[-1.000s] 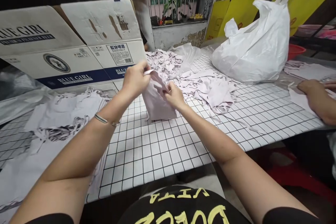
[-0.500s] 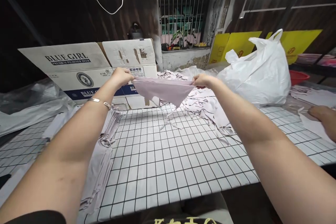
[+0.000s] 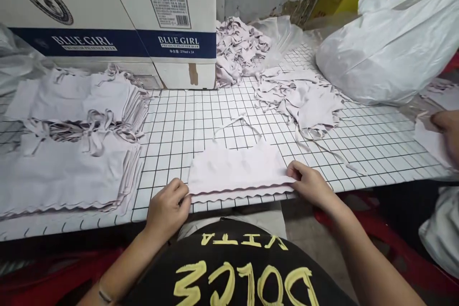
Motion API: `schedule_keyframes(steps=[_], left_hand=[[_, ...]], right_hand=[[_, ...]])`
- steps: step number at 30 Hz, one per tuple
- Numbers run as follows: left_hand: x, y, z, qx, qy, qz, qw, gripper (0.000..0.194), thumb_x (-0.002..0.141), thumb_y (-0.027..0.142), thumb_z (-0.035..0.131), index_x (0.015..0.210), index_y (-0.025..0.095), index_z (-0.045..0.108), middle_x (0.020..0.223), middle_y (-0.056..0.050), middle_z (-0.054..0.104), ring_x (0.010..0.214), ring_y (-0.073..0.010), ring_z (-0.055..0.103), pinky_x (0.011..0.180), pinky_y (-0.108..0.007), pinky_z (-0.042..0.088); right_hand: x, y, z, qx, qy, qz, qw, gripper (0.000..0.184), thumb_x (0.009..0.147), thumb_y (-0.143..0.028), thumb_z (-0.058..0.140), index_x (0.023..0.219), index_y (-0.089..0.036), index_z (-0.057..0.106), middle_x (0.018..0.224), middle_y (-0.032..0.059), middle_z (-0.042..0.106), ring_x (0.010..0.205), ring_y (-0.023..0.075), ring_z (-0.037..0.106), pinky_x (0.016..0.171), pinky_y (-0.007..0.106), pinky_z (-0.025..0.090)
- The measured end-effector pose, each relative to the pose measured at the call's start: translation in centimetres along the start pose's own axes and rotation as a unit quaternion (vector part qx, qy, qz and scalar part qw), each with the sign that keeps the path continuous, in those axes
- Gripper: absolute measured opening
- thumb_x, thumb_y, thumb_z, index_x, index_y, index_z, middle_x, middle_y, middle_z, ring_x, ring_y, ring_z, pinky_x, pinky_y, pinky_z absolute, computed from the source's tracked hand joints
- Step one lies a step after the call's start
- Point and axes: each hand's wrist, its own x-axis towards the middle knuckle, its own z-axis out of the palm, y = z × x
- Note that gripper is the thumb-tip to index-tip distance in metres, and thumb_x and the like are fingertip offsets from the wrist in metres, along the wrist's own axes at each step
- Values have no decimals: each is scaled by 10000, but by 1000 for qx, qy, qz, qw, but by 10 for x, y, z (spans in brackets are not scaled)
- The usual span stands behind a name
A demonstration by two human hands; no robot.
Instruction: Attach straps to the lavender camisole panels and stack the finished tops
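A pale pink garment top with thin straps [image 3: 238, 167] lies flat on the grid-patterned table [image 3: 179, 126], its wavy hem along the table's front edge. My left hand [image 3: 168, 208] pinches the hem's left corner, fingers closed. At the opposite corner, my right hand [image 3: 308, 181] grips the hem between thumb and fingers. The straps stretch away from me in a loop on the tabletop. To the left sit neat stacks of like garments [image 3: 71, 172], their straps bunched in the middle.
Behind stands a white and blue beer carton [image 3: 107, 19]. A loose heap of pale pink pieces [image 3: 301, 100] lies right of centre, another pile [image 3: 240, 48] farther back. A full white plastic bag [image 3: 387, 52] stands at right; another person's hand [image 3: 448, 129] holds pale cloth there.
The garment has come down from being held stretched in the air to lying flat at the table's front edge. Both my hands have moved nearer to me, and the view has tilted down.
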Motion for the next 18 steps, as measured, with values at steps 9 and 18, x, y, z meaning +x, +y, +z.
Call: schedule_keyframes(steps=[9, 18], left_hand=[[118, 24, -8, 4, 23, -17, 1000, 363, 868, 562, 493, 817, 209, 555, 893, -79, 617, 877, -262, 581, 785, -391, 439], [223, 45, 23, -207, -85, -120, 967, 189, 806, 235, 602, 690, 200, 456, 726, -67, 629, 665, -203, 584, 668, -351, 479]], right_hand=[[-20, -43, 37, -108, -78, -315, 940, 742, 865, -585, 538, 1512, -348, 263, 1581, 60, 239, 1457, 318, 205, 1161, 566, 218], [-3, -36, 39, -109, -122, -328, 930, 657, 924, -589, 423, 1511, -370, 228, 1583, 4, 190, 1466, 268, 174, 1194, 516, 175]])
